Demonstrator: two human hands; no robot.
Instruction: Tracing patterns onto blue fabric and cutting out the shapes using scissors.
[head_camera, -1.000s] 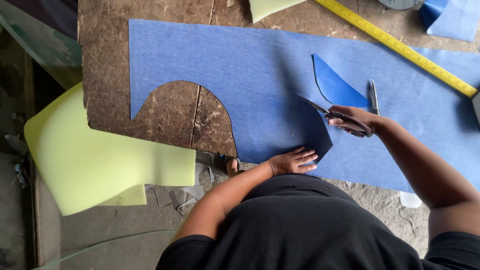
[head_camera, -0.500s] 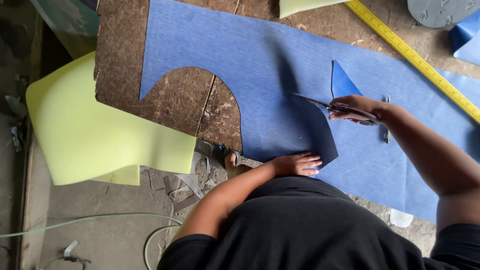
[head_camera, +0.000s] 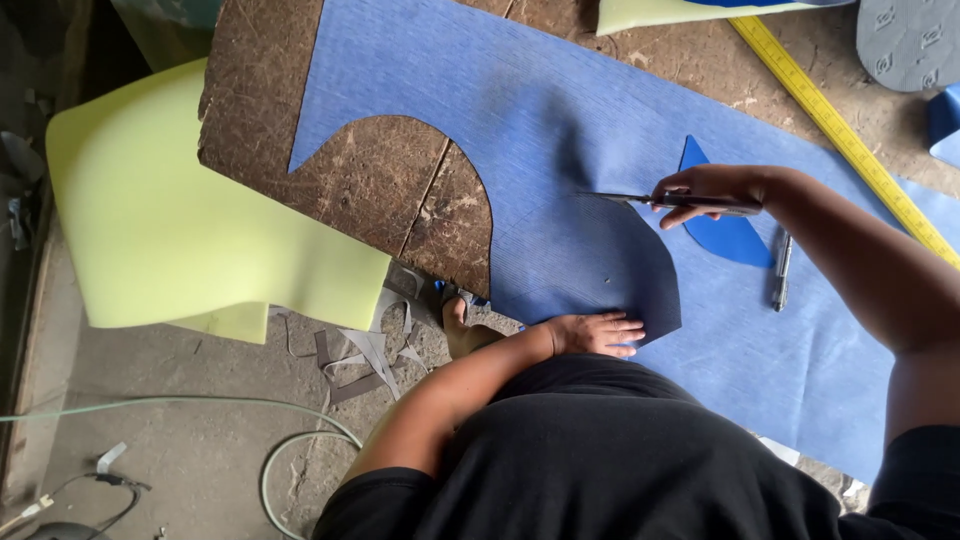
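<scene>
A big blue sheet lies spread over a rough brown work board. My right hand grips dark scissors whose blades point left into the sheet, along a curved cut. A partly cut, rounded flap of the blue sheet lies between my hands. My left hand rests flat on that flap's near edge, fingers apart. A darker blue curved offcut lies just below my right hand.
A pen lies on the sheet to the right. A yellow measuring tape runs diagonally at the upper right. A pale yellow foam sheet hangs off the board's left side. Scraps and a cable lie on the floor.
The scissors have advanced left along the curve, lengthening the cut. My left hand has stayed on the flap's near edge. The view has shifted, so the board sits further right.
</scene>
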